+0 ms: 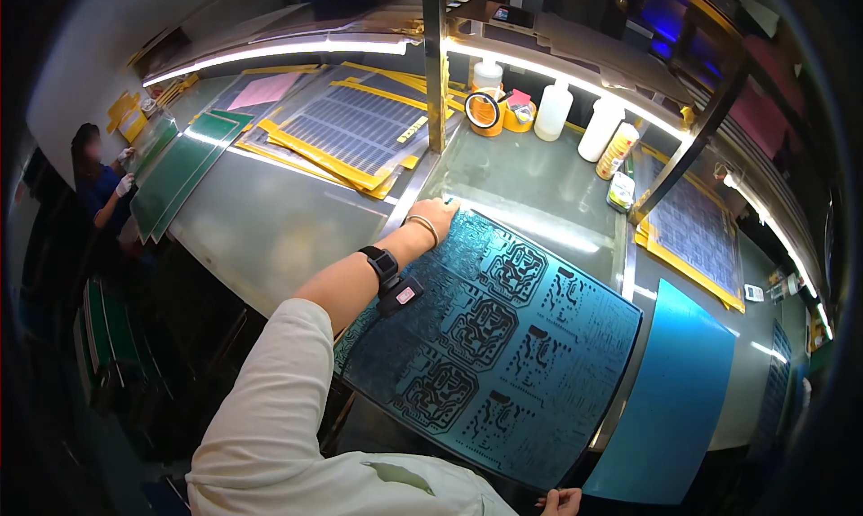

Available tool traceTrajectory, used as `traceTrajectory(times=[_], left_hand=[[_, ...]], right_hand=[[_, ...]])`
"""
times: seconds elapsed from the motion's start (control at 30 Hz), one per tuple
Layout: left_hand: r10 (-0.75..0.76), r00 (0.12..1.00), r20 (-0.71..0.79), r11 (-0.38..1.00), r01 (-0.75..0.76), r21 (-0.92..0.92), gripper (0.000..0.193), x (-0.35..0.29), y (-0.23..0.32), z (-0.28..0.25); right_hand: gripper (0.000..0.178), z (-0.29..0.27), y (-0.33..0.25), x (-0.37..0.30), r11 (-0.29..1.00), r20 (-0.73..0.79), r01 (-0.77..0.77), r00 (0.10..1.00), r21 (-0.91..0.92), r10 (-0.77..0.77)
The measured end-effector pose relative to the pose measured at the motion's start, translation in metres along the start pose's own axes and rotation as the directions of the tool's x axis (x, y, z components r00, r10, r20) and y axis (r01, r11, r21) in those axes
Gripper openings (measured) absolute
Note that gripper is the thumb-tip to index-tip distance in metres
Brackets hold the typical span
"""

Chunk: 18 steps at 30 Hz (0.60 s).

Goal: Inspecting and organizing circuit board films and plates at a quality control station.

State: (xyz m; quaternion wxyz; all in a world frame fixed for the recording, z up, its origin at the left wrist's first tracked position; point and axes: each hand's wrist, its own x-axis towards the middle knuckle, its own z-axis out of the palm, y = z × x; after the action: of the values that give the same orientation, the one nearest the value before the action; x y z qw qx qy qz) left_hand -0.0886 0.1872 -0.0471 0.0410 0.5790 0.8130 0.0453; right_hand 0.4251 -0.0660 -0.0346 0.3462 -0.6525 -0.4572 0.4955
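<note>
In the head view, I am observing the person's left hand (pixel 435 217) gripping the far corner of a circuit-patterned sheet (pixel 539 345) while the right hand (pixel 562 502) is pinching its near corner at the lower edge of view, the two hands being well apart. The sheet is lying slantwise at the front of the worktop (pixel 297 219), just left of a plain blue panel (pixel 674 390), with white bottles (pixel 553 113) and a tape roll (pixel 484 111) standing behind. To the left, a white-gloved co-worker (pixel 95 188) is standing beside green panels (pixel 193 176).
</note>
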Motion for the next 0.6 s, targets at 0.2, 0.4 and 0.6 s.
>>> traceTrajectory(times=[0.2,0.4,0.6], left_hand=[[0.171,0.982,-0.08,0.96,-0.148,0.237,0.051,-0.008,0.015,-0.005],[0.157,0.975,-0.159,0.985,-0.143,0.095,0.055,-0.018,-0.013,0.019],[0.176,0.965,-0.194,0.984,-0.169,0.052,0.053,-0.017,-0.003,0.019]], right_hand=[[0.034,0.006,-0.062,0.003,0.216,0.206,0.39,0.791,-0.895,-0.576],[0.07,0.014,-0.086,0.118,0.078,0.565,0.645,0.716,-0.76,-0.41],[0.067,0.036,-0.12,0.267,0.023,0.437,0.467,0.843,-0.884,-0.314]])
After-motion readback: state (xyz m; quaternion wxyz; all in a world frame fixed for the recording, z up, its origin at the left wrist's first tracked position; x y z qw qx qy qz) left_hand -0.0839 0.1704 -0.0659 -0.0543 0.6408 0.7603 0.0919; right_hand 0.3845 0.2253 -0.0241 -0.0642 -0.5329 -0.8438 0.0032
